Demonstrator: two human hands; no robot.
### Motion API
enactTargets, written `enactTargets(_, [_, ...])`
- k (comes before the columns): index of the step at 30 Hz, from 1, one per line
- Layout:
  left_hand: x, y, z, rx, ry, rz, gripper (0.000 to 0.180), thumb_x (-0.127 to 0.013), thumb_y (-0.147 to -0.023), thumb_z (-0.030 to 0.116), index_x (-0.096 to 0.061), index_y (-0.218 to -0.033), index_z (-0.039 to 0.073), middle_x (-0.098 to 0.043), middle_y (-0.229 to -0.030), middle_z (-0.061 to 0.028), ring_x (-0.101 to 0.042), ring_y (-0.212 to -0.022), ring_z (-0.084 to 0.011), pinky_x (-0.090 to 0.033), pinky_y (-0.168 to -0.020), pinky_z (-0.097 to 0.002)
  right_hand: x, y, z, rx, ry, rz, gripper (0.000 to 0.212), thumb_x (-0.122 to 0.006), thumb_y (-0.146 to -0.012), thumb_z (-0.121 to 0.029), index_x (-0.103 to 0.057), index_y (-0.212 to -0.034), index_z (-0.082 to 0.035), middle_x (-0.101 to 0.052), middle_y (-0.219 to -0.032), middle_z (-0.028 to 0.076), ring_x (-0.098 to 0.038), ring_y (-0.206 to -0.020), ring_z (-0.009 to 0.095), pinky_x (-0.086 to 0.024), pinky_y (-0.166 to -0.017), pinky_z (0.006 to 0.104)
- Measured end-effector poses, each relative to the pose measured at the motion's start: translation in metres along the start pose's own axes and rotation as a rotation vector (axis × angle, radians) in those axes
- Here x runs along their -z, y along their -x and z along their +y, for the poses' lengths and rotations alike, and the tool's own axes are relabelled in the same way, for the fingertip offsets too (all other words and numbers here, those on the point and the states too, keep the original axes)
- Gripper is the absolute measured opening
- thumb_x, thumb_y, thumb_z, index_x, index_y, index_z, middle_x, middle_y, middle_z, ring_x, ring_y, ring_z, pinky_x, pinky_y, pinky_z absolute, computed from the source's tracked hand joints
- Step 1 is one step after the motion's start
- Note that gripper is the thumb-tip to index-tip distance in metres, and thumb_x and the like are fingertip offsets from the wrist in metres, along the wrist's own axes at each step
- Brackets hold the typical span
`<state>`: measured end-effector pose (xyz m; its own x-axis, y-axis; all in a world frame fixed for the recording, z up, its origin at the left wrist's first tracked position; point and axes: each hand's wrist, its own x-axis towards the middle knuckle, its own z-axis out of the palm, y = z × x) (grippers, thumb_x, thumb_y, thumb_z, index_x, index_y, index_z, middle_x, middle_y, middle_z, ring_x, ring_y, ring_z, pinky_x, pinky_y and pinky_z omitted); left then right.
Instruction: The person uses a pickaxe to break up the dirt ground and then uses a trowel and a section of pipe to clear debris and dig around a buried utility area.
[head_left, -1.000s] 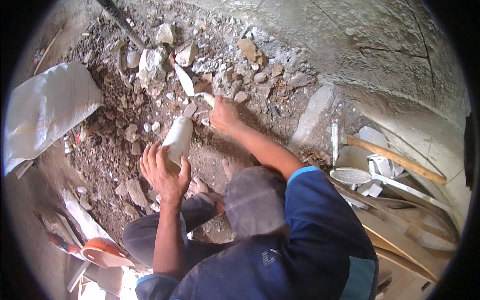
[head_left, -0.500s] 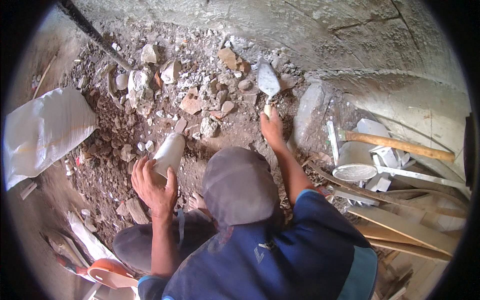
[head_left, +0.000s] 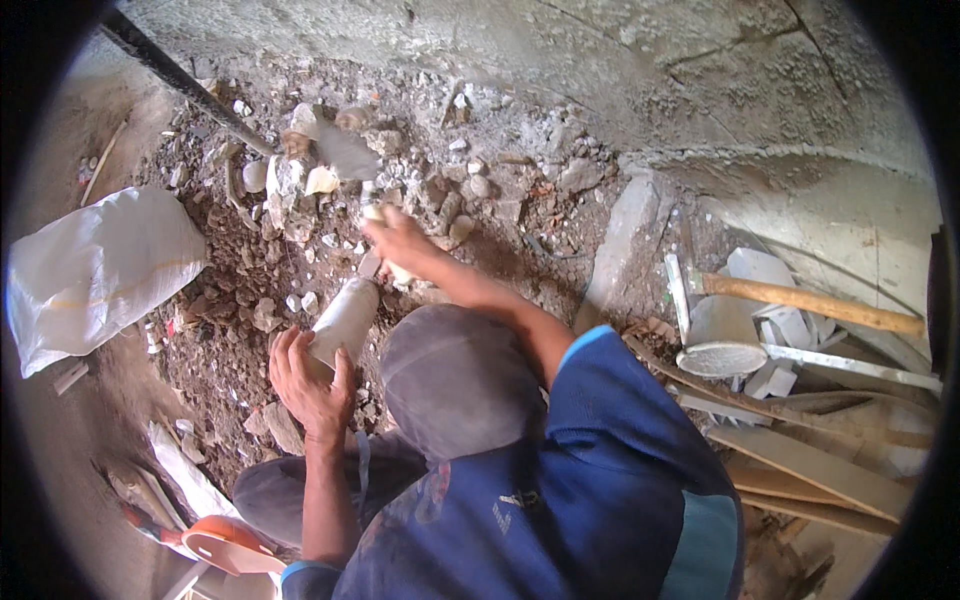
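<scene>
My left hand (head_left: pixel 312 385) curls round the near end of a whitish cylindrical container (head_left: pixel 346 314), lying tilted on the rubble. Ahead of it, my right hand (head_left: pixel 398 243) grips the pale handle of a pointed trowel (head_left: pixel 345 150). The trowel's grey blade is smeared by motion and hangs over stones at the upper left. A pale stone (head_left: pixel 322 181) sits just under the blade. Loose soil and broken stones (head_left: pixel 255 240) surround both hands. A rounded grey cloth shape (head_left: pixel 460 380) shows between my arms and hides the ground beneath it.
A white sack (head_left: pixel 105 270) stands at the left, and a dark rod (head_left: pixel 185 80) slants in behind it. To the right are a wooden-handled hammer (head_left: pixel 810 302), a white tub (head_left: pixel 722 340) and planks (head_left: pixel 810 465). A concrete wall (head_left: pixel 640 90) closes the far side. An orange curved object (head_left: pixel 228 540) lies lower left.
My right hand has swung left with the trowel, from the upper middle to the stones at the upper left. My left hand stays on the container. The whole view has shifted slightly.
</scene>
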<state>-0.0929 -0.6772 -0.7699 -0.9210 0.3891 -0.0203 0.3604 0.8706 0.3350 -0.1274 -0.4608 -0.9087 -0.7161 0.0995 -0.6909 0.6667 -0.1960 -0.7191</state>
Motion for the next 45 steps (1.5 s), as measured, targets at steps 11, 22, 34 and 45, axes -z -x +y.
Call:
enactTargets(11, [0.000,0.003,-0.002,0.013,-0.010,0.009,0.041,-0.069,-0.073,0.026,-0.057,-0.105,0.004,-0.055,-0.120,-0.0154,-0.047,-0.119,-0.0358,-0.033,-0.103,-0.0463,0.095,0.031,0.070,-0.243,-0.099,0.694,0.039,-0.037,-0.101,-0.036,-0.048,-0.114,-0.001,-0.056,-0.071,0.008,-0.058,-0.053,0.017,-0.051,-0.042,0.0314])
enactTargets(22, [-0.003,0.003,-0.001,-0.026,0.007,0.021,0.043,-0.069,-0.074,0.029,-0.057,-0.107,0.005,-0.056,-0.119,-0.0148,-0.049,-0.117,-0.0345,-0.035,-0.100,-0.0457,0.025,0.000,0.015,0.152,0.152,0.205,0.041,-0.046,-0.098,-0.034,-0.045,-0.121,0.000,-0.056,-0.074,0.004,-0.054,-0.053,0.010,-0.047,-0.043,0.0274])
enactTargets(34, [-0.002,0.004,-0.002,-0.025,0.026,-0.006,0.040,-0.069,-0.075,0.025,-0.057,-0.108,0.005,-0.055,-0.118,-0.0153,-0.050,-0.114,-0.0348,-0.036,-0.099,-0.0460,0.040,0.011,0.084,-0.117,-0.007,0.806,0.053,-0.035,-0.096,-0.044,-0.047,-0.109,0.006,-0.060,-0.099,0.028,-0.062,-0.086,0.039,-0.048,-0.080,0.0509])
enactTargets(45, [-0.002,0.005,0.001,-0.026,0.028,0.008,0.039,-0.069,-0.077,0.025,-0.057,-0.107,0.005,-0.056,-0.117,-0.0150,-0.051,-0.111,-0.0341,-0.038,-0.097,-0.0451,0.058,0.088,0.117,-0.035,-0.122,0.632,0.042,-0.068,-0.084,-0.026,-0.050,-0.111,-0.001,-0.061,-0.086,0.015,-0.061,-0.060,0.024,-0.052,-0.054,0.0396])
